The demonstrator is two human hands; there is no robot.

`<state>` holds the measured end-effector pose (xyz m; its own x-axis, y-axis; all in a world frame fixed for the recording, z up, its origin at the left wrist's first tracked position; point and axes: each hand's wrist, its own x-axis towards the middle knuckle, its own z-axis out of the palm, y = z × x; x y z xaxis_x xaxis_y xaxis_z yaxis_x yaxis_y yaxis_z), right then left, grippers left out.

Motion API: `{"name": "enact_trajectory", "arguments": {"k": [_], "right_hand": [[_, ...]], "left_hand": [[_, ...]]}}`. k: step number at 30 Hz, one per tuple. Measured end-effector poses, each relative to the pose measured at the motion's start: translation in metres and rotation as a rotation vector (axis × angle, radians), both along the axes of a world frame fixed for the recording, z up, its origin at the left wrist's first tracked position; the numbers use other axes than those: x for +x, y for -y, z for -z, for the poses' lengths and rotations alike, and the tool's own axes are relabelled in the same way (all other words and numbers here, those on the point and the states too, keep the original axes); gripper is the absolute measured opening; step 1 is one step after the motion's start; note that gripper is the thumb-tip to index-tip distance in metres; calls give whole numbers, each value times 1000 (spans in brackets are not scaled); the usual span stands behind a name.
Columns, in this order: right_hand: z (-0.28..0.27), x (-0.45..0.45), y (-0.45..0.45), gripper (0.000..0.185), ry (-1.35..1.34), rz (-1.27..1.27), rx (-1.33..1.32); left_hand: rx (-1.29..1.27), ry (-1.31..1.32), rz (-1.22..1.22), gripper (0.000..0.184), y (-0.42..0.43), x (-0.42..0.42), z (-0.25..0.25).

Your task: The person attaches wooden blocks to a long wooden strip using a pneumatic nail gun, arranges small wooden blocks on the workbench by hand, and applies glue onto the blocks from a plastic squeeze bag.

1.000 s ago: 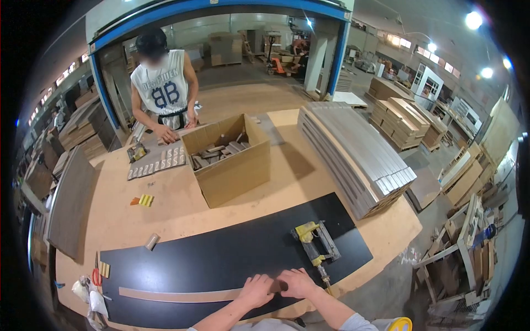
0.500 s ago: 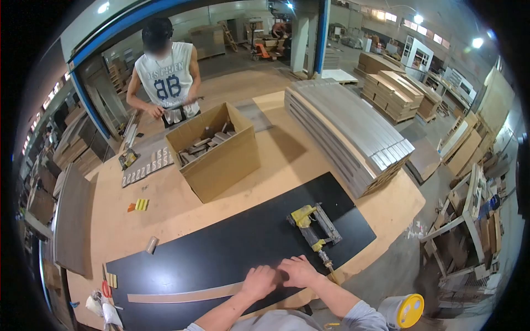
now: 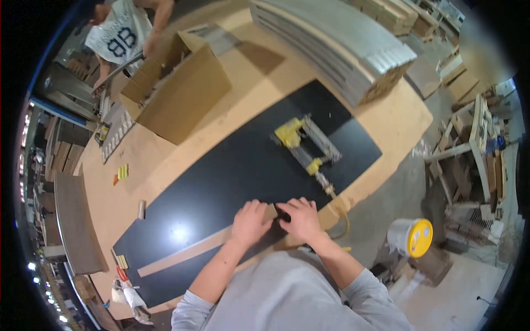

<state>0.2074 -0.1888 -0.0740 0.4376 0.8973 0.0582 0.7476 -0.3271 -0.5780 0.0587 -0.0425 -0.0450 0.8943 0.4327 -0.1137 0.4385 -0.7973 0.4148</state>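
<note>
A long, narrow wooden strip lies along the near part of a black panel. My left hand is closed over the strip near its right end, which pokes out past the fingers. Just beyond that end, my right hand has its fingers curled around something small and dark that I cannot make out. A yellow and grey nail gun rests on the panel ahead of my hands, its hose running down past the right hand.
A cardboard box of pieces stands across the wooden table. Stacked grey boards sit at the far right. A co-worker holds a long strip. Red-handled scissors lie left; a yellow-lidded bucket stands right.
My view has tilted down and turned. The strip's right end now shows between my hands, which are slightly farther apart. The co-worker now holds a long strip beside the box.
</note>
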Motion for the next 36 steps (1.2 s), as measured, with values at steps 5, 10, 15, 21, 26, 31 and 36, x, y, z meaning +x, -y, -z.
{"name": "enact_trajectory", "arguments": {"k": [5,10,15,21,26,31,36], "right_hand": [[14,-9,1,27,-30,99,126],[17,-11,3,28,-89,105,173],[18,-15,4,29,-100,123,175],[16,-16,3,29,-129,132,150],[14,-13,3,29,-137,108,140],[-10,34,-20,28,-359,173,261],[-27,100,-82,65,78,267,122]], "left_hand": [[-6,53,-3,47,1,2,4],[-17,48,4,46,-1,3,8],[-8,8,23,52,1,4,5],[-7,12,19,52,2,8,2],[-5,-6,10,53,2,8,2],[6,-28,-18,53,2,6,4],[42,9,-9,51,3,4,2]]}}
